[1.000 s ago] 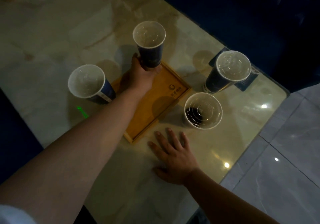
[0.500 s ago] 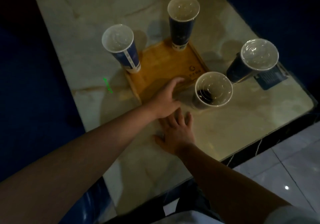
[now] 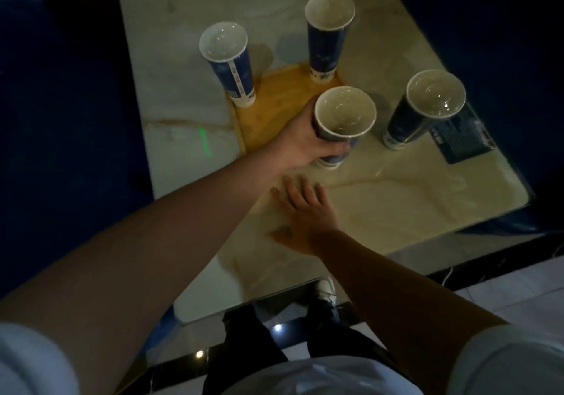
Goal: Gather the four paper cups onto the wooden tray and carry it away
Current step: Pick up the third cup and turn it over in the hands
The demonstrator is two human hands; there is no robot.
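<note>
A wooden tray (image 3: 274, 111) lies on the pale marble table (image 3: 396, 199). One tall blue paper cup (image 3: 326, 56) stands on the tray's far corner. A second cup (image 3: 236, 77) stands at the tray's left edge; whether it is on the tray or beside it I cannot tell. My left hand (image 3: 308, 144) is wrapped around a third cup (image 3: 341, 120) at the tray's near right edge. The fourth cup (image 3: 421, 114) stands on the table to the right. My right hand (image 3: 305, 211) rests flat on the table, fingers spread, just below the held cup.
A dark card (image 3: 460, 141) lies on the table by the right cup. A green light mark (image 3: 205, 142) shows left of the tray. The table's near edge (image 3: 335, 275) is close to my body; dark blue seating surrounds the table.
My left hand left the far cup on the tray, came back across the tray and closed around the nearest cup. The right hand stayed flat on the table. The camera view shifted.
</note>
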